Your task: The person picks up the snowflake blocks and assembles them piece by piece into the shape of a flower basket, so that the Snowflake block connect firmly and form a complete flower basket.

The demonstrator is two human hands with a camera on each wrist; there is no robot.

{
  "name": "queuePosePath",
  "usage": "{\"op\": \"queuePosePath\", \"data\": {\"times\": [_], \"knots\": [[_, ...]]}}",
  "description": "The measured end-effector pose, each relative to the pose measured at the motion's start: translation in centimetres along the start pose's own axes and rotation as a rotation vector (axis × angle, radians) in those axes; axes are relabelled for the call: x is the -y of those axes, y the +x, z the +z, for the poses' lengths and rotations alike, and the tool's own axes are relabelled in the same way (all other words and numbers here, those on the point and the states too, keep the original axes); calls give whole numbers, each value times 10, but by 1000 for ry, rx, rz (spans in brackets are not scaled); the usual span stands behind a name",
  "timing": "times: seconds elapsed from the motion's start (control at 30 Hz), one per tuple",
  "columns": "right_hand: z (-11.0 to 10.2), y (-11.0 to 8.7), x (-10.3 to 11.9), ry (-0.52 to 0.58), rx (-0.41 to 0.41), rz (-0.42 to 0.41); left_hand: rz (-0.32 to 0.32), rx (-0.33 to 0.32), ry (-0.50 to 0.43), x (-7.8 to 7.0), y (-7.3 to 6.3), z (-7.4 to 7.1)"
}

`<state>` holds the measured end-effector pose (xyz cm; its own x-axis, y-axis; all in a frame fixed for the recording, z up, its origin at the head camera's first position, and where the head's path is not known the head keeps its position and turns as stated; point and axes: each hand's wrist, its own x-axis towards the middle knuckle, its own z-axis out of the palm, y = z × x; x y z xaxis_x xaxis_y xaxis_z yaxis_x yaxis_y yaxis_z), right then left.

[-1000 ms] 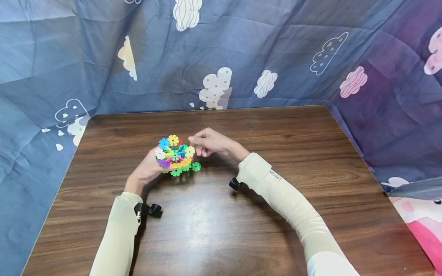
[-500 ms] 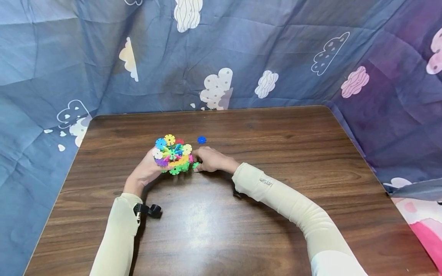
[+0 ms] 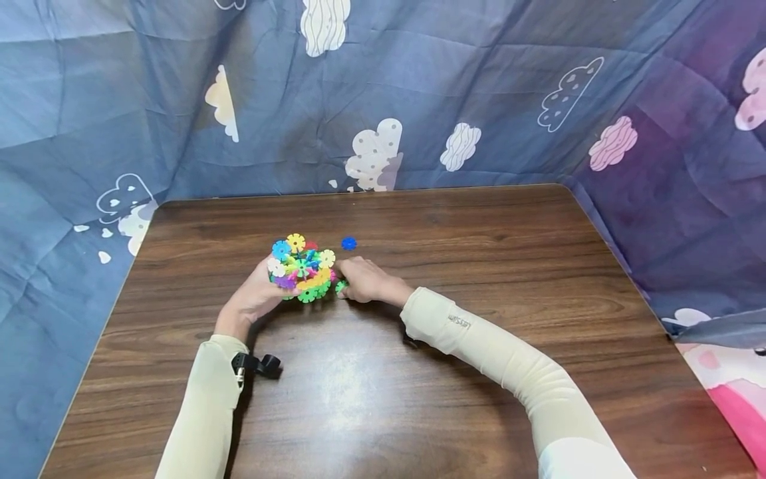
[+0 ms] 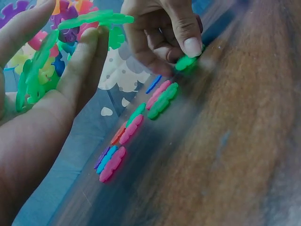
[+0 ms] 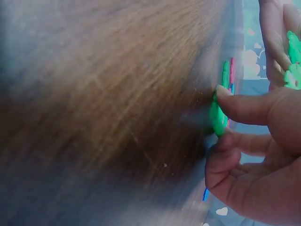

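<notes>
Green disc (image 5: 218,115): we find it clamped in the person's right grip (image 3: 366,279), pinched at the rim between thumb and finger. From the right wrist it shows nearly edge-on; it is flat and round, so we record no long axis. Whether it touches the surface (image 3: 479,279) or sits just off it, we cannot tell.

We note the left grip (image 3: 260,289) curled round an assembly (image 3: 302,268) of many-coloured notched discs.

Governing relation: the green disc lies at the right grip's fingertips, on the side that faces the left grip. The assembly is near it, directly to the left in the head view, with a small gap showing. We judge this short sideways line between disc and assembly to be the relation that matters; the right hand is the nearer to the disc.

Further out, a blue disc (image 3: 349,243) lies on the surface just beyond the right grip. From the left wrist we see more loose discs in a staggered row, including a pink disc (image 4: 113,164) and a 2nd green disc (image 4: 163,101). Behind the surface hangs a cloud-printed curtain (image 3: 479,80).
</notes>
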<state>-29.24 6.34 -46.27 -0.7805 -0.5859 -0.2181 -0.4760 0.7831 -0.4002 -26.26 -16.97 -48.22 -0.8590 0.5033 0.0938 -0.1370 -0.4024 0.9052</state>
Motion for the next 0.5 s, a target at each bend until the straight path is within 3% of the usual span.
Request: {"op": "queuePosePath", "data": {"times": [0.13,0.3,0.4,0.5], "knots": [[-1,-3,-7,58,-33,21,-15,57,-17,0,-1,-2],[-17,-6,-18,116,-28,78,-38,55,11,1,-1,-3],[-36,-6,-22,321,-49,129,-44,61,28,1,0,-3],[-55,-6,-23,559,-88,91,-60,88,51,2,1,-2]]}}
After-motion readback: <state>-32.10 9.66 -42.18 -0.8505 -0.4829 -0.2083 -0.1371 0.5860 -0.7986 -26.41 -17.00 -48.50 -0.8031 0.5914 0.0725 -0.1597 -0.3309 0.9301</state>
